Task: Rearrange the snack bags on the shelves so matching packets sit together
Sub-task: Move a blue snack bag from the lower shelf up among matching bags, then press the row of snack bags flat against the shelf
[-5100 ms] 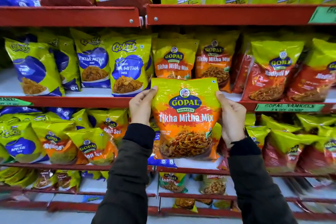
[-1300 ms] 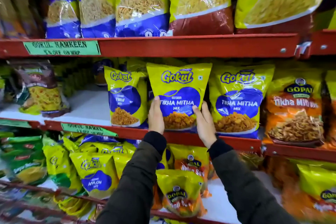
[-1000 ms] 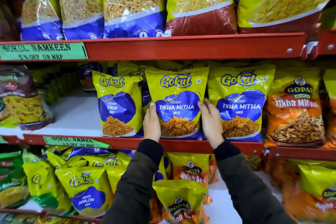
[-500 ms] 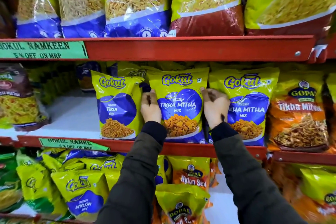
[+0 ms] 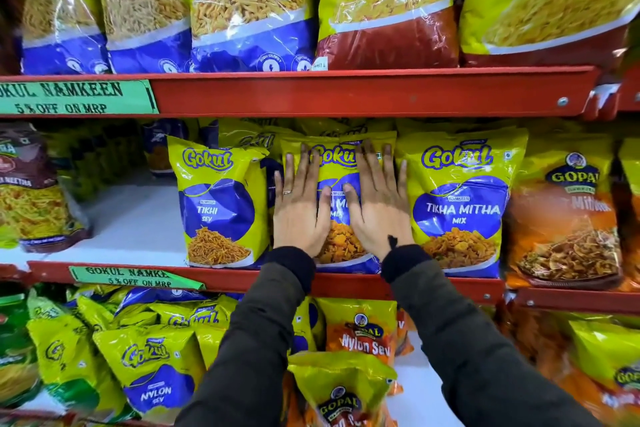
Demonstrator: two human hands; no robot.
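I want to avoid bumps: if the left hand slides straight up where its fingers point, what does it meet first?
The left hand lies flat on the middle Gokul packet; going up, it likely meets the red shelf edge first, though depth is unclear.

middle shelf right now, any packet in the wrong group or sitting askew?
Yes: the Gokul Tikhi Sev packet stands directly left of the two Gokul Tikha Mitha Mix packets, one under both flat hands, one to its right. All stand upright.
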